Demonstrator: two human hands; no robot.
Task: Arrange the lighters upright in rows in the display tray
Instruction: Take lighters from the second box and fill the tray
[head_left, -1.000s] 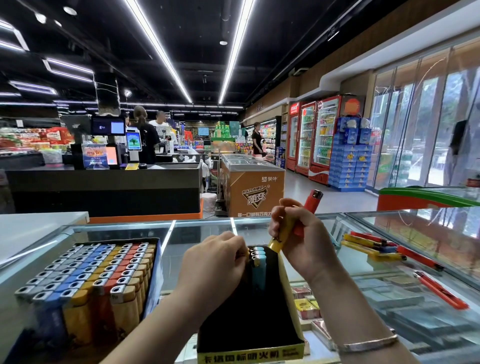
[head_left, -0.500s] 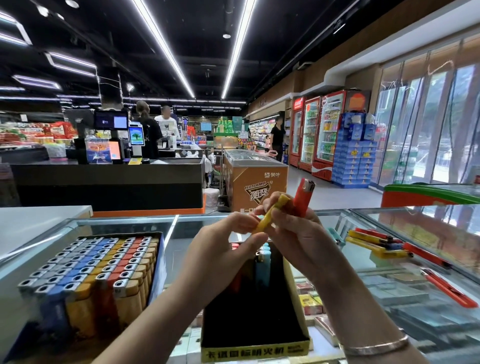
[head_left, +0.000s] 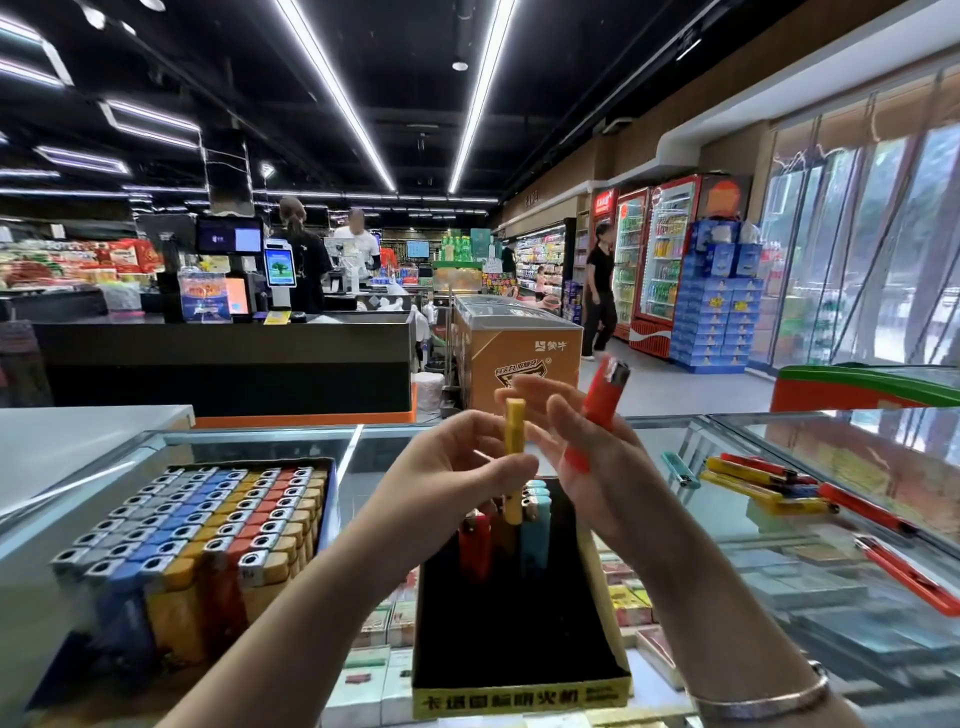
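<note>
A black display tray (head_left: 519, 693) with a yellow front lip stands on the glass counter in front of me. At its far end a red lighter (head_left: 475, 545), an orange one and several light blue lighters (head_left: 535, 540) stand upright. My left hand (head_left: 452, 473) pinches a yellow lighter (head_left: 514, 436) and holds it vertical just above that back row. My right hand (head_left: 592, 462) is beside it on the right, fingers partly spread, with a red lighter (head_left: 605, 389) gripped and pointing up and away.
A second tray (head_left: 208, 530) packed with grey, blue, yellow and red lighters sits at the left. Loose lighters (head_left: 753, 480) lie on the glass at the right, with red ones (head_left: 906, 571) nearer me. Cigarette packs show under the glass. Checkout counters and people are beyond.
The yellow lighter passed from my right hand to my left hand and now stands vertical over the tray's back row. My right hand kept the red lighter and shifted slightly right.
</note>
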